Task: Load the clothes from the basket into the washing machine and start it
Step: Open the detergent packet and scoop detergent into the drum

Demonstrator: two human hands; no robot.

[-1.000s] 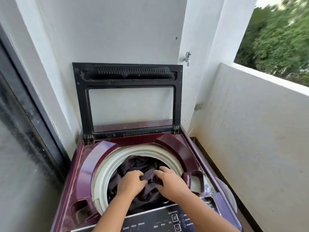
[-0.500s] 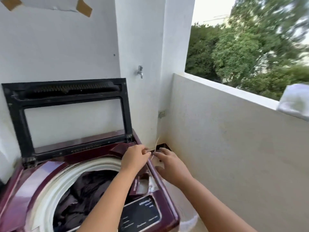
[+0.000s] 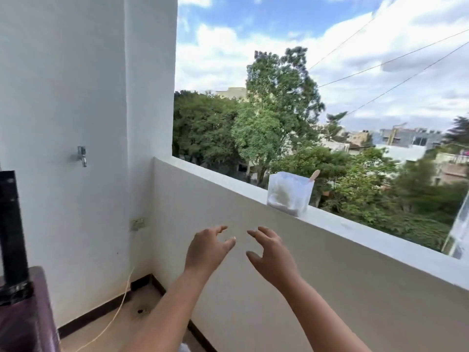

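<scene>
- Parapet (image 3: 253, 262) – plastered wall across the right of the view. Its white ledge (image 3: 355, 229) climbs from the corner pillar towards the right edge.
- Washing machine (image 3: 25, 321) – maroon body, only one corner showing at the lower left edge. Its black lid (image 3: 11, 232) is raised upright above it. We see neither the drum, the clothes nor the basket.
- Left hand (image 3: 206, 251) – raised in front of the parapet, fingers spread and loosely curved, grasping nothing.
- Right hand (image 3: 272, 255) – just beside the left, thumb and fingers apart, likewise empty.
- Tub (image 3: 289, 193) – translucent, upright on the ledge, with white powder inside that we take for detergent. It lies above and to the right of both hands, and the right hand is the nearer. The machine lies the opposite way, well to the left. We judge the reach runs up and rightward.
- Wooden stick (image 3: 314, 175) – juts from the tub's far right corner, leaning right.
- Tap (image 3: 81, 153) – metal, on the white wall above the machine.
</scene>
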